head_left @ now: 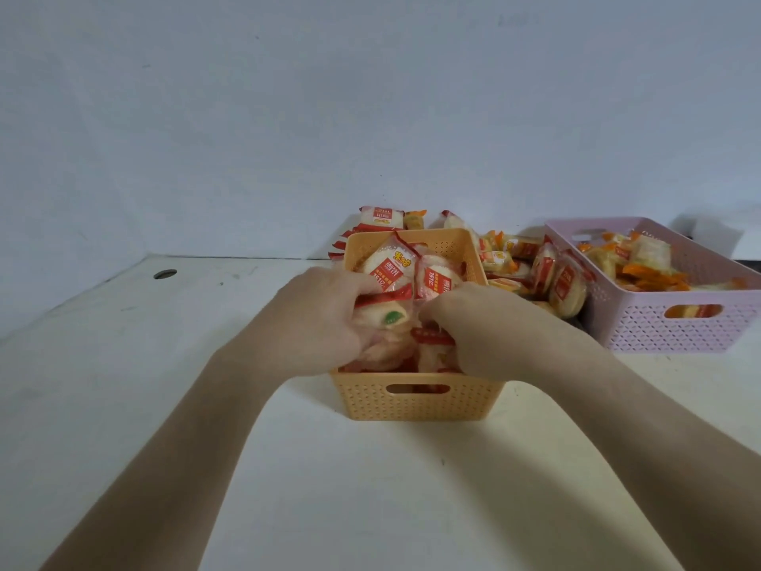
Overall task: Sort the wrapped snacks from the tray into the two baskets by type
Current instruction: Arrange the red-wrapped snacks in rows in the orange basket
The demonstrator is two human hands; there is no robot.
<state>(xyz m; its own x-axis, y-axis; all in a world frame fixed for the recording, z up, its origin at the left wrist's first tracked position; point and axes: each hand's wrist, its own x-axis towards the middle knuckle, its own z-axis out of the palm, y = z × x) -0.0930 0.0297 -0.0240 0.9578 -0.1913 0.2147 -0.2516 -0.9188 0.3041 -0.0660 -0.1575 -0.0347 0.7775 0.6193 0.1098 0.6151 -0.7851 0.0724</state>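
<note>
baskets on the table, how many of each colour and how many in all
orange basket: 1
pink basket: 1
total: 2

Fingertips of the left hand [321,319] and right hand [486,327] are lying buried among wrapped snacks [391,265] in the orange basket [416,399]. This basket is screening part of the loose pile [506,257] behind. The pink basket [675,323] is running off the right edge. Wrapper print is blurring.
</note>
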